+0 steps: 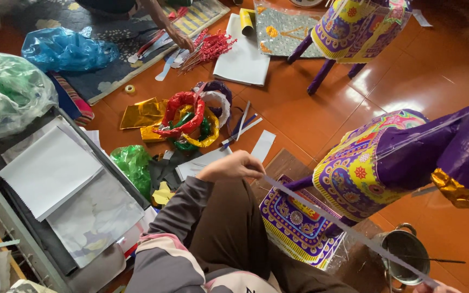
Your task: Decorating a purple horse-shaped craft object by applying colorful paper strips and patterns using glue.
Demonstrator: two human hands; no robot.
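Sleeve and knee of the wearer fill the lower middle of the head view. Left hand (pixel 233 166): fingers curled together, clamped on the upper end of one long thin silver strip (pixel 343 223). Strip runs taut down and right, passing in front of the near horse's leg and over the pot. Right hand (pixel 435 288): only a fingertip edge shows at the bottom border, touching the strip's lower end; whether those fingers are closed cannot be told.

Paper horses, two: near horse (pixel 408 163), purple body with yellow patterned blanket, just right of the strip; far horse (pixel 362 27), same colours, standing at the top. Metal pot (pixel 405 252), one, with a stick across it, under the strip. Patterned purple sheet (pixel 294 220), one, flat on the floor below the near horse. Foil wreaths (pixel 194 122), a heap in red, green, yellow and white, beyond the left hand. White paper stack (pixel 50 171), one, at left on a tray. Plastic bags: one blue (pixel 69 51), one clear with green contents (pixel 6 92). Another person's hand (pixel 179 39) rests on the mat at top, near red sprigs (pixel 210 48).
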